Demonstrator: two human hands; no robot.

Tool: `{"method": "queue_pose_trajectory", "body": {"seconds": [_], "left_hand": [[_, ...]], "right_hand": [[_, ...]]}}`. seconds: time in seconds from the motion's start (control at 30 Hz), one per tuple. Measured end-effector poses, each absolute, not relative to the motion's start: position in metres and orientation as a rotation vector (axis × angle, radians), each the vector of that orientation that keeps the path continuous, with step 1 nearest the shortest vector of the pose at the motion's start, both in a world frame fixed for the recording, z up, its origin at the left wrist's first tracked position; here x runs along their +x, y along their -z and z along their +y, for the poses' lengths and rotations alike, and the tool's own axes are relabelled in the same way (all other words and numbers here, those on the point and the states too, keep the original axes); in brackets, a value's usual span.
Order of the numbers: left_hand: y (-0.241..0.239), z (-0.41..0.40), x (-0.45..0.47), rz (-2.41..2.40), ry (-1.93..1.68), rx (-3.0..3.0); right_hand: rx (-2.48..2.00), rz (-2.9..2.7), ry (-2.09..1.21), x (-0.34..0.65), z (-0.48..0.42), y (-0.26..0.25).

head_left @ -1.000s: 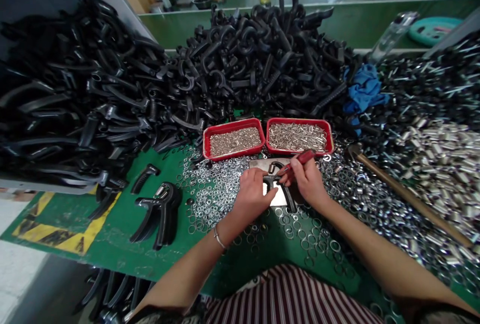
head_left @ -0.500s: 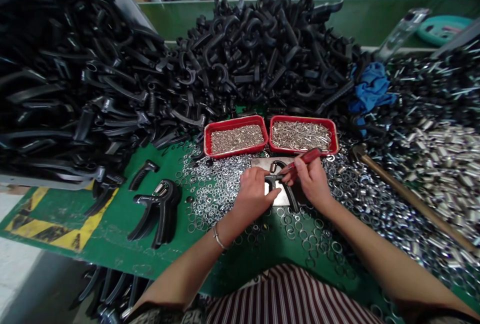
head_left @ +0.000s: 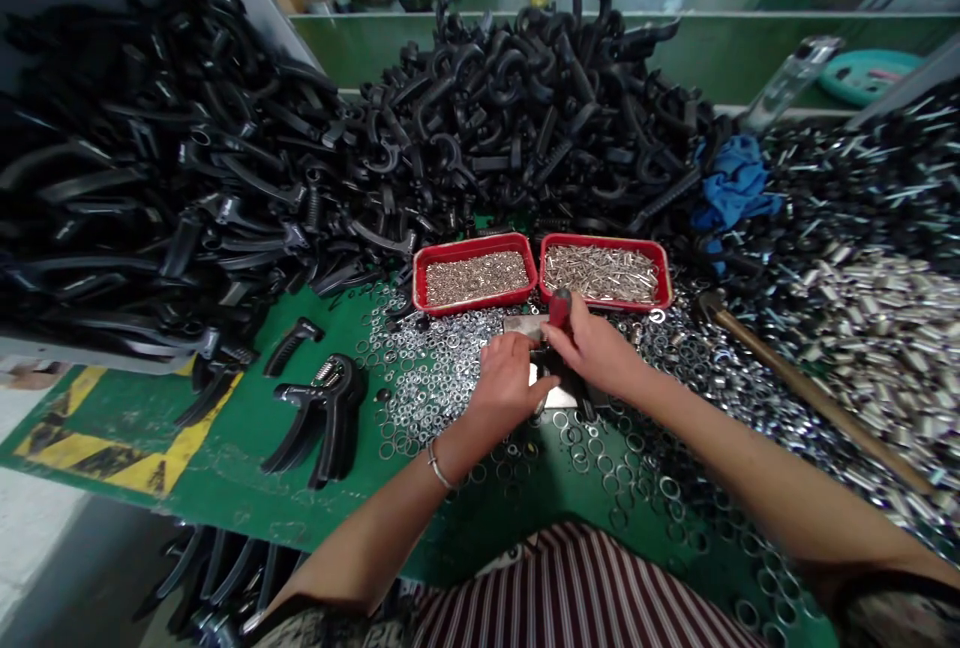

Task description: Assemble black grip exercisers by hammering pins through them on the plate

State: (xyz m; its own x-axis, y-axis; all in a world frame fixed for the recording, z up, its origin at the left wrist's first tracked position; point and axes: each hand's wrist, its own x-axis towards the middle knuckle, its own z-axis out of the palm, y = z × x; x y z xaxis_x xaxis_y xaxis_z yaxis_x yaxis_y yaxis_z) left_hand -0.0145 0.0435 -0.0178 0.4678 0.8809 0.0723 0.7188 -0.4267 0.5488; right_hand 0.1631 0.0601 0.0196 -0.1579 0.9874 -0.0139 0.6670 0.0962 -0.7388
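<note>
My left hand (head_left: 504,380) is closed on a black hand-gripper part (head_left: 546,368) that lies on a small metal plate (head_left: 559,394) in the middle of the green bench. My right hand (head_left: 596,348) grips a tool with a dark red handle (head_left: 560,306), held upright over that part. Most of the part is hidden under both hands. Loose metal rings (head_left: 442,368) lie scattered all around the plate.
Two red trays (head_left: 475,280) (head_left: 604,271) of small metal pieces sit just behind my hands. Large heaps of black plastic handles (head_left: 510,118) fill the back and left. Assembled hand grippers (head_left: 319,418) lie at the left, a hammer (head_left: 810,393) and metal sleeves (head_left: 877,318) at the right, a blue cloth (head_left: 731,183) behind.
My right hand has swung the red-handled tool from slanting to upright and shifted left over the part. My left hand stays on the part.
</note>
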Motion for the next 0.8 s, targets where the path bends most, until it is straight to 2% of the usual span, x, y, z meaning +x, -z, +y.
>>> {"method": "queue_pose_trajectory", "body": {"seconds": [0.1, 0.17, 0.27, 0.43, 0.57, 0.8], "left_hand": [[0.017, 0.044, -0.014, 1.353, -0.463, 2.261], [0.016, 0.043, -0.014, 1.349, -0.465, 2.251], [0.017, 0.044, -0.014, 1.341, -0.461, 2.244], [0.02, 0.046, -0.014, 1.337, -0.48, 2.224], [0.022, 0.047, -0.015, 1.32, -0.494, 2.241], [0.018, 0.045, -0.013, 1.325, -0.473, 2.241]], "right_hand": [[-1.384, -1.607, -1.368, 0.169, 0.077, -0.03], [-1.221, -1.334, -1.459, 0.177, 0.077, -0.03], [-1.185, -1.131, -1.274, 0.188, 0.063, -0.017], [-1.338, -1.191, -1.17, 0.191, 0.033, 0.011], [-1.387, -1.245, -1.102, 0.188, 0.025, 0.013], [-1.733, -1.875, -0.531, 0.164, 0.024, -0.006]]}}
